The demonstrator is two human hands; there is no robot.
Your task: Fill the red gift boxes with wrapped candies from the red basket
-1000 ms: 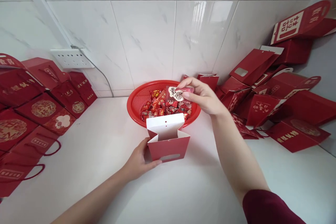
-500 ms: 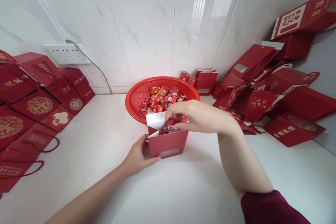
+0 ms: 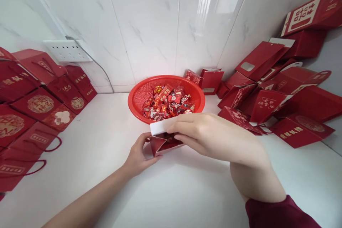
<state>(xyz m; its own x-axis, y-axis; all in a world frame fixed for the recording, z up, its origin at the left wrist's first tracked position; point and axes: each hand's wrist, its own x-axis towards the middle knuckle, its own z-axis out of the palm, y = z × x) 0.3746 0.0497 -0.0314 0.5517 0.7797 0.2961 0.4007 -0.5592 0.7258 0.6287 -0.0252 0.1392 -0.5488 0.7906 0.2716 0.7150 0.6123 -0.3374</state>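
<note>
A red paper gift box (image 3: 160,145) with a white inner flap (image 3: 160,127) stands open-topped on the counter, tilted so that its front wall is foreshortened. My left hand (image 3: 140,155) is closed around the box's left side, thumb at the front bottom edge. My right hand (image 3: 203,133) is at the box's right side, its fingers at the white flap and across the opening. Its fingertips are partly hidden. The box's inside is dark red, and what lies in it cannot be made out clearly. Behind the box is a red plastic basket (image 3: 135,105) with wrapped candies (image 3: 167,101).
Stacked red gift boxes (image 3: 41,105) and bags with cord handles fill the left side. More red boxes (image 3: 267,103) lie piled at the right, and a small red box (image 3: 212,81) stands by the tiled wall. A power strip (image 3: 68,50) with a cable hangs on the wall.
The candy packet seen in my right hand at the opening is no longer visible. The box has tilted, and my right hand has come lower and nearer over its right side.
</note>
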